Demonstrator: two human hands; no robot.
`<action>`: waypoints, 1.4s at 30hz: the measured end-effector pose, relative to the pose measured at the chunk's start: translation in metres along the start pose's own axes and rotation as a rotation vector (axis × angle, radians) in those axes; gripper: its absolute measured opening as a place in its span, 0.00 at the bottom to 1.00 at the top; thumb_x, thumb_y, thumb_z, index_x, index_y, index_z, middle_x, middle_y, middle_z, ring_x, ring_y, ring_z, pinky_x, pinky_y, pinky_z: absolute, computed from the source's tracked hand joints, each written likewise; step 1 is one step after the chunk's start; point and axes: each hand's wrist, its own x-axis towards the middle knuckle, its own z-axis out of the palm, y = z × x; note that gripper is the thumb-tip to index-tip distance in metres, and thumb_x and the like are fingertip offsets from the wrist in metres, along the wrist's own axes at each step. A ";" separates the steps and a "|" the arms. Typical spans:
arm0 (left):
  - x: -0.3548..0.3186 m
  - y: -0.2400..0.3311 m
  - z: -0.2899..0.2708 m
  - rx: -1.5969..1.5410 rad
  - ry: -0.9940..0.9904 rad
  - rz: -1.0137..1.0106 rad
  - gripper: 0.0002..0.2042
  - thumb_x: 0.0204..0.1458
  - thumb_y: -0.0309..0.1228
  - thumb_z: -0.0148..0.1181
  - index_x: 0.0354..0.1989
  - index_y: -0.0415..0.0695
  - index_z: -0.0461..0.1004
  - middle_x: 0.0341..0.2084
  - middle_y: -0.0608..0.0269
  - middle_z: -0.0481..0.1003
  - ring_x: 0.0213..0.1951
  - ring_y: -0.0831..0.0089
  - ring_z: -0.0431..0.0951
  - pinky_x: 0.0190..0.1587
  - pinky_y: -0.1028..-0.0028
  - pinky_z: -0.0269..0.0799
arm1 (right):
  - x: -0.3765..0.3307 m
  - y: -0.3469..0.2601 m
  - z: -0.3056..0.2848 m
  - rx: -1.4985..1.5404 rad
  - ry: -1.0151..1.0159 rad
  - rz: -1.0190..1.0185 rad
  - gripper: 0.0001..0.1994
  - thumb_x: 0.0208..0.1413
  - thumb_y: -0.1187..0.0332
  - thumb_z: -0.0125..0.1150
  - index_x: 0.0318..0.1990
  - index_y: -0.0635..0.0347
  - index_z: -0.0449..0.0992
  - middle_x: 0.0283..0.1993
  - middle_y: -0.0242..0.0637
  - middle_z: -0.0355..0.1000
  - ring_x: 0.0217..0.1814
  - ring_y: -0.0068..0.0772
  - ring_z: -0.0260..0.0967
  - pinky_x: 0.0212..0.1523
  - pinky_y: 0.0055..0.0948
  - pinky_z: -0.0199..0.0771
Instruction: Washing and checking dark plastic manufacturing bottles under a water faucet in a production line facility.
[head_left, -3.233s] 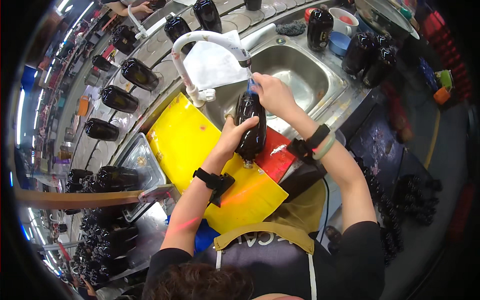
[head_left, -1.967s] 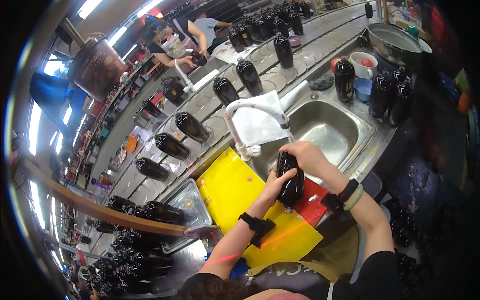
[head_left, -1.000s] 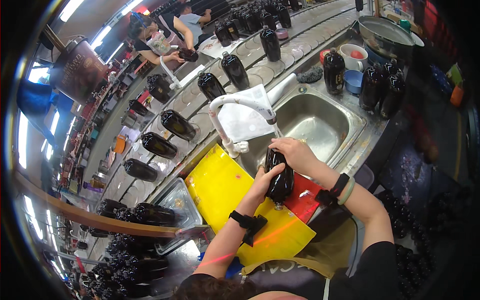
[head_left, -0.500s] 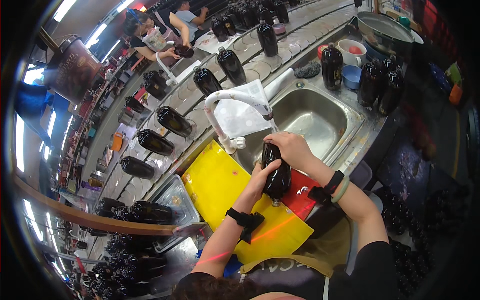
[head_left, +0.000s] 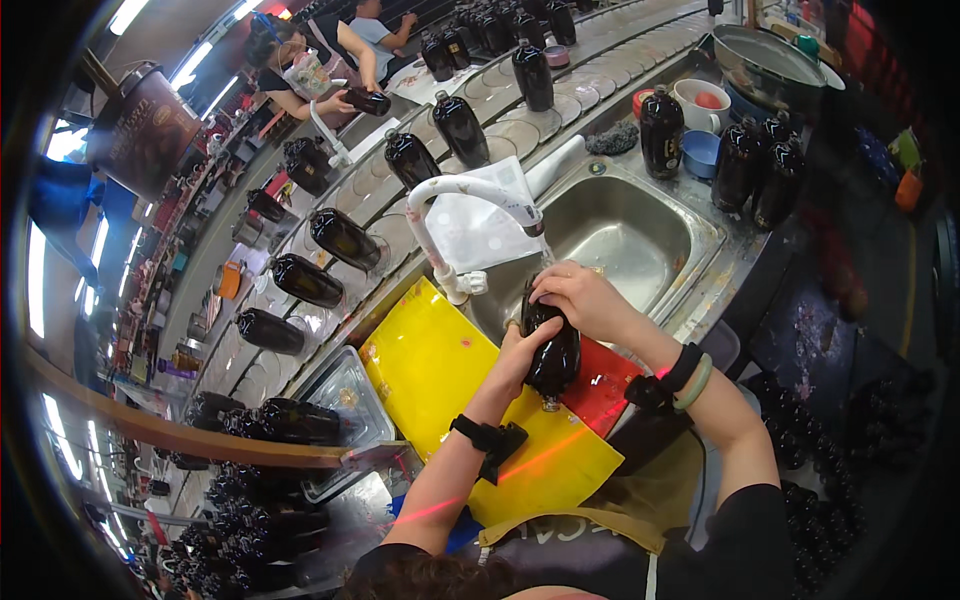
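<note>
My left hand (head_left: 526, 350) is closed round a dark, glossy bottle (head_left: 556, 366), its thumb laid across the side. The bottle is tilted, with its narrow neck toward me and its broad end toward the sink (head_left: 690, 245). My right hand (head_left: 592, 302) curls over that broad end, fingers bent against the glass; whether a small thing lies under them is hidden. A thin stream of water runs from the white curved faucet (head_left: 470, 188) just above my right fingers. Below the bottle lie a yellow sheet (head_left: 425, 345) and a red sheet (head_left: 605, 372).
Dark bottles (head_left: 340, 240) stand along the segmented conveyor (head_left: 510, 135) beyond the sink. More bottles (head_left: 735, 165), a white mug (head_left: 702, 105) and a blue cup (head_left: 701, 153) are at the right. A clear tray (head_left: 372, 395) sits at the left. Across the conveyor, a person (head_left: 325, 65) holds a bottle.
My right hand's fingers have bent more and shifted slightly over the bottle's broad end. My left hand keeps its grip. Across the conveyor, the other person's bottle has turned.
</note>
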 end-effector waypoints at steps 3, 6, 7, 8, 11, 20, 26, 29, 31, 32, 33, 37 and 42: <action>-0.002 0.002 0.002 0.031 -0.011 0.006 0.34 0.48 0.44 0.70 0.54 0.32 0.61 0.38 0.55 0.75 0.37 0.70 0.80 0.38 0.73 0.77 | 0.011 0.002 -0.004 -0.182 0.004 0.270 0.08 0.58 0.67 0.55 0.35 0.57 0.80 0.37 0.39 0.71 0.47 0.43 0.70 0.47 0.41 0.74; -0.002 0.005 0.004 0.016 0.007 -0.006 0.33 0.49 0.45 0.70 0.53 0.32 0.62 0.38 0.55 0.76 0.37 0.70 0.80 0.38 0.73 0.77 | 0.010 0.014 0.001 -0.170 0.052 0.264 0.08 0.57 0.67 0.55 0.35 0.57 0.80 0.37 0.39 0.71 0.47 0.43 0.69 0.46 0.41 0.74; -0.006 0.007 0.000 0.017 -0.028 -0.013 0.34 0.49 0.45 0.70 0.53 0.31 0.62 0.39 0.54 0.76 0.37 0.70 0.80 0.39 0.73 0.77 | 0.010 0.005 0.002 -0.168 0.054 0.200 0.07 0.57 0.68 0.56 0.35 0.56 0.80 0.37 0.39 0.71 0.47 0.43 0.69 0.46 0.40 0.74; -0.004 0.009 0.001 0.017 -0.070 -0.012 0.34 0.48 0.45 0.70 0.53 0.31 0.62 0.40 0.53 0.76 0.37 0.70 0.80 0.39 0.73 0.77 | 0.010 0.006 0.004 -0.156 0.051 0.147 0.07 0.58 0.68 0.56 0.35 0.56 0.81 0.36 0.38 0.70 0.47 0.43 0.70 0.45 0.40 0.74; -0.005 -0.003 0.000 0.034 0.058 -0.006 0.25 0.53 0.41 0.66 0.53 0.39 0.68 0.38 0.60 0.78 0.35 0.72 0.81 0.36 0.73 0.79 | 0.003 -0.009 0.004 -0.171 -0.026 0.162 0.07 0.57 0.66 0.58 0.35 0.54 0.81 0.36 0.38 0.70 0.47 0.43 0.70 0.44 0.41 0.74; 0.002 -0.003 -0.002 0.033 0.016 -0.008 0.34 0.49 0.45 0.70 0.54 0.30 0.63 0.40 0.53 0.76 0.38 0.69 0.80 0.41 0.72 0.77 | 0.010 -0.001 0.005 -0.211 0.001 0.194 0.06 0.57 0.66 0.58 0.38 0.51 0.81 0.37 0.38 0.69 0.47 0.43 0.70 0.45 0.40 0.73; -0.004 0.008 0.004 0.031 0.018 -0.045 0.34 0.49 0.45 0.70 0.54 0.30 0.63 0.41 0.53 0.76 0.37 0.69 0.80 0.40 0.72 0.77 | 0.019 0.020 0.001 -0.437 -0.082 0.365 0.08 0.57 0.68 0.54 0.38 0.52 0.80 0.39 0.40 0.70 0.48 0.46 0.70 0.45 0.44 0.74; 0.000 -0.003 0.001 0.034 0.014 0.000 0.35 0.49 0.45 0.70 0.54 0.30 0.63 0.42 0.51 0.75 0.36 0.69 0.80 0.39 0.72 0.78 | 0.014 0.022 -0.002 -0.320 -0.075 0.455 0.08 0.58 0.67 0.55 0.38 0.55 0.80 0.39 0.41 0.70 0.48 0.46 0.70 0.44 0.45 0.74; 0.001 -0.003 0.002 0.023 0.020 0.043 0.36 0.48 0.46 0.70 0.55 0.30 0.62 0.41 0.51 0.75 0.35 0.69 0.80 0.38 0.72 0.78 | 0.012 0.015 -0.003 -0.241 0.112 0.330 0.07 0.58 0.68 0.57 0.38 0.56 0.80 0.39 0.40 0.71 0.48 0.45 0.70 0.44 0.43 0.74; 0.001 -0.003 0.001 0.020 0.020 0.039 0.36 0.48 0.46 0.70 0.55 0.30 0.62 0.41 0.51 0.75 0.35 0.69 0.80 0.38 0.72 0.78 | 0.008 0.014 -0.001 -0.241 0.108 0.333 0.07 0.58 0.68 0.57 0.38 0.56 0.80 0.39 0.40 0.71 0.48 0.45 0.70 0.44 0.43 0.74; 0.000 -0.003 -0.001 0.018 0.012 0.014 0.36 0.48 0.46 0.70 0.55 0.30 0.62 0.41 0.52 0.75 0.35 0.69 0.80 0.38 0.72 0.78 | 0.004 0.011 0.003 -0.181 0.093 0.249 0.06 0.57 0.69 0.58 0.39 0.55 0.81 0.38 0.40 0.70 0.47 0.46 0.70 0.45 0.42 0.73; 0.000 -0.002 -0.004 0.008 -0.014 0.018 0.36 0.48 0.46 0.69 0.54 0.29 0.61 0.41 0.51 0.75 0.36 0.68 0.81 0.40 0.72 0.78 | -0.003 -0.010 0.007 -0.180 0.070 0.136 0.07 0.55 0.70 0.61 0.39 0.54 0.82 0.40 0.40 0.71 0.47 0.45 0.70 0.49 0.38 0.72; -0.001 -0.001 -0.001 0.026 0.017 -0.004 0.37 0.48 0.46 0.69 0.55 0.29 0.60 0.41 0.50 0.75 0.38 0.68 0.80 0.41 0.71 0.78 | 0.001 0.009 0.004 -0.231 0.053 0.272 0.08 0.59 0.67 0.57 0.42 0.50 0.82 0.41 0.37 0.73 0.48 0.45 0.72 0.47 0.41 0.74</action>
